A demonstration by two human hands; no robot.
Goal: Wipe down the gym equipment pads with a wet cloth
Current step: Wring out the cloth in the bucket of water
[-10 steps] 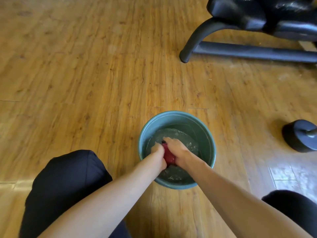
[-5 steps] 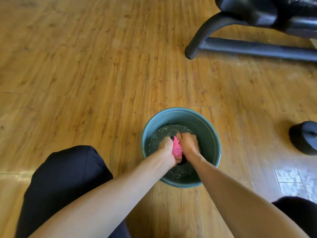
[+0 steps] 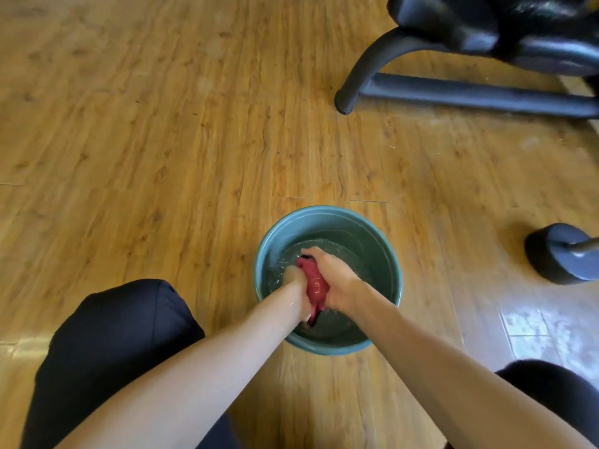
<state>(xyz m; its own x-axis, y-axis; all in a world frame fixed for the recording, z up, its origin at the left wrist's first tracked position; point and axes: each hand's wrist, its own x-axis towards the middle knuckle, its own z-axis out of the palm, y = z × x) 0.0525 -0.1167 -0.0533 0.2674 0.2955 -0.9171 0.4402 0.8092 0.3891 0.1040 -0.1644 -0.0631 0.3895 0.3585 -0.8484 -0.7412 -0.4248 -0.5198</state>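
Nearest to me are my knees in dark trousers, my left knee (image 3: 113, 335) bent low on one side and my right knee (image 3: 551, 387) just showing at the other edge. My bare forearms reach forward between them and meet over a green bucket (image 3: 324, 217) that stands on the wooden floor (image 3: 162, 140) right in front of me.

Both hands are down inside the bucket. My right hand (image 3: 335, 278) is closed around a red cloth (image 3: 313, 283), fingers curled over its top. My left hand (image 3: 295, 280) is pressed against the other side of the same cloth and grips it too, though its fingers dip into the water (image 3: 353, 257) and blur there. The cloth is bunched up between the two hands, partly in the water, with a dark edge of it showing at the bottom near my wrists. The water surface around my hands is rippled.

Further off to my right, a black round weight (image 3: 551, 257) with a metal bar sticking out lies on the floor, well apart from the bucket. Farthest away, at the upper right, a dark metal frame (image 3: 366, 56) rests on the floor, and on it sits a shiny black pad (image 3: 453, 21), only partly in view.
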